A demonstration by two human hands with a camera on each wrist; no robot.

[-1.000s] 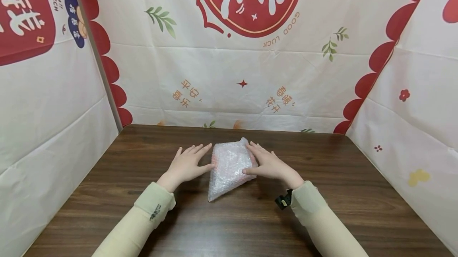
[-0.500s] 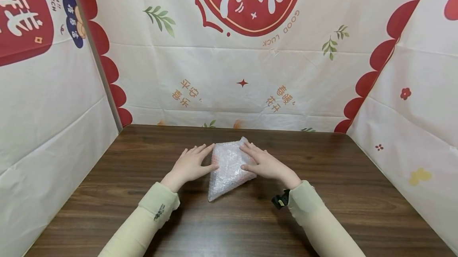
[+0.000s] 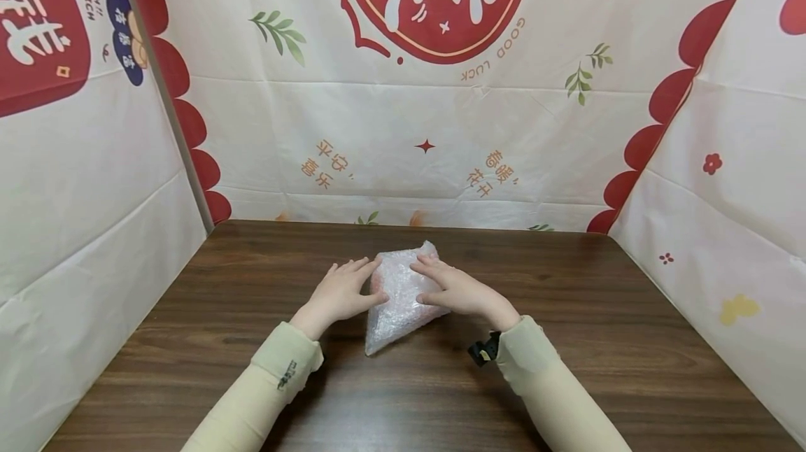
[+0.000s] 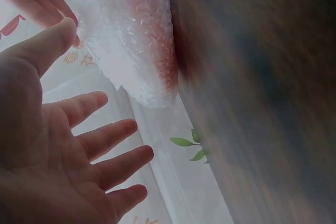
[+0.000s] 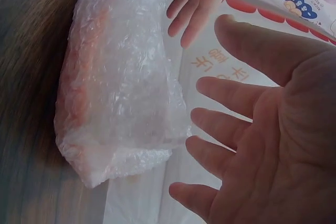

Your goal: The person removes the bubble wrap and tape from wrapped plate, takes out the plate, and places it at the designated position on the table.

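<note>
A bubble-wrap package [image 3: 401, 280], whitish with a pinkish-red content showing through, lies on the brown wooden table. What is wrapped inside cannot be made out. My left hand [image 3: 343, 291] hovers at its left side, fingers spread and the thumb reaching over the edge. From the other side my right hand [image 3: 464, 291] extends over the package's right part with straight fingers. In the left wrist view the left hand [image 4: 68, 150] has its palm facing the bubble wrap [image 4: 121, 30]. The right wrist view shows the right hand [image 5: 268, 135] with outstretched fingers near the wrap [image 5: 121, 77]; contact cannot be told.
The dark wood-grain table [image 3: 567, 284] extends around the package. Behind it hangs a white printed cloth [image 3: 378, 116] with red decorations, and similar cloth walls [image 3: 107, 207] stand left and right. A small black device [image 3: 483, 350] is strapped at my right wrist.
Both hands have drifted closer together: the left slightly rightward, the right leftward over the package. The package stays in place.
</note>
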